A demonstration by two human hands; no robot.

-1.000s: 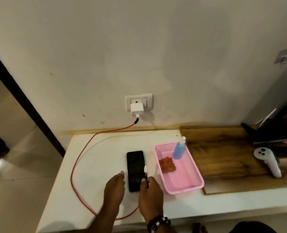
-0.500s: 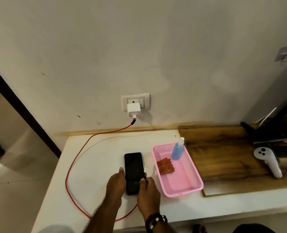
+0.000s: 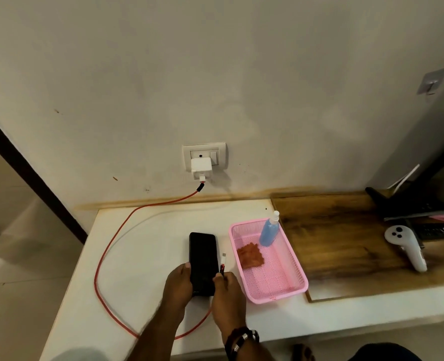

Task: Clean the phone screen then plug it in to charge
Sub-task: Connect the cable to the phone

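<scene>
A black phone [image 3: 202, 259] lies screen up on the white counter [image 3: 142, 256]. My left hand [image 3: 177, 287] grips the phone's near left edge. My right hand [image 3: 227, 295] pinches the red charging cable [image 3: 103, 256] just behind its white plug [image 3: 223, 259], which points away beside the phone's right edge, not inserted. The cable loops left and up to a white charger [image 3: 201, 168] in the wall socket [image 3: 205, 152]. A pink basket [image 3: 286, 293] to the right holds an orange cloth [image 3: 250, 256] and a blue spray bottle [image 3: 269, 233].
A wooden board [image 3: 345, 246] lies right of the basket, with a white controller [image 3: 408, 248] and dark devices [image 3: 423, 212] at its far right. The counter's left edge drops to a tiled floor [image 3: 20, 256]. The wall stands close behind.
My left hand has moved from beside the phone onto its near left edge. My right hand stays on the cable end by the phone's right side. The camera view has shifted slightly.
</scene>
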